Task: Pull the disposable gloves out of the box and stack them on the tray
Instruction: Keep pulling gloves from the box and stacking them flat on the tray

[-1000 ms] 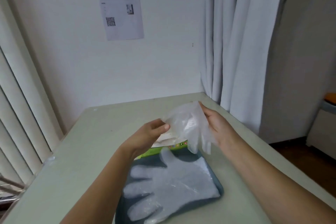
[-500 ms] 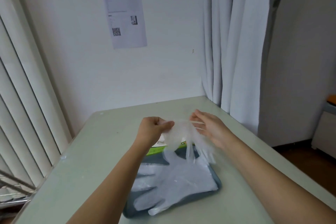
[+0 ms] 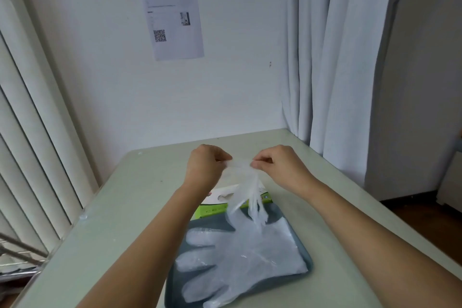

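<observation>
In the middle of the frame both hands are raised above the tabletop (image 3: 125, 220), close together. The left hand (image 3: 205, 167) has its fingers (image 3: 223, 157) curled and pinches one end of the top edge of a thin clear plastic glove (image 3: 250, 195). The right hand (image 3: 277, 165) pinches the other end between its thumb and curled fingers (image 3: 260, 162). The glove hangs down from the two pinches in a crumpled bunch, and its loose finger parts dangle over the far end of the tray (image 3: 207, 222).

Just behind the tray, partly hidden by the hanging glove and the left wrist, lies the green and white glove box (image 3: 217, 204), with its opening facing up. The dark grey tray sits in the lower middle of the frame, and a flat pile of clear gloves (image 3: 240, 257) rests on it with the finger parts pointing to the lower left.

A printed sheet (image 3: 172, 15) hangs on the wall at upper centre, and a pale curtain (image 3: 337, 57) fills the upper right.
</observation>
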A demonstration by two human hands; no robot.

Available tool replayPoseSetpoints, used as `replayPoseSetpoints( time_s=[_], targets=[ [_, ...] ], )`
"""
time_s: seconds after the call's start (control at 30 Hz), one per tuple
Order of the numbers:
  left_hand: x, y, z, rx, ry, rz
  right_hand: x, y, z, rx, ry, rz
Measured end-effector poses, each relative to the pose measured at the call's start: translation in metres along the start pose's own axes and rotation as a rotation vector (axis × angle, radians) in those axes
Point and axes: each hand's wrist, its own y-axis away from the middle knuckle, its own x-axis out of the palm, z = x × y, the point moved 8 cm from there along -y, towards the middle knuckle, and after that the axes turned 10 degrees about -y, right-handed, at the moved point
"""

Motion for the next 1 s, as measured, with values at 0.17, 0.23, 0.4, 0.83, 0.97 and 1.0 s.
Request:
replayPoseSetpoints(
  time_s=[0.17, 0.23, 0.4, 0.83, 0.97, 1.0],
  targets=[
    [-0.016, 0.014, -0.004, 0.056, 0.088, -0.296, -0.007, -0.016, -0.034, 0.185, -0.109, -0.045],
    [-0.001, 0.021, -0.010, 0.054, 0.185, -0.215, -0.007, -0.020, -0.041, 0.221, -0.161, -0.057],
    [0.055, 0.017, -0.002, -0.041, 0.263, 0.164, 0.006, -0.028, -0.043, 0.223, -0.271, -0.021],
    [0.082, -0.012, 0.023, -0.142, 0.665, 0.172, 0.037, -0.033, -0.071, 0.233, -0.605, 0.148],
    [0.085, -0.019, 0.027, -0.138, 0.680, 0.169, 0.037, -0.035, -0.081, 0.254, -0.609, 0.105],
    [0.086, -0.020, 0.027, -0.138, 0.690, 0.176, 0.037, -0.035, -0.083, 0.261, -0.608, 0.093]
  ],
)
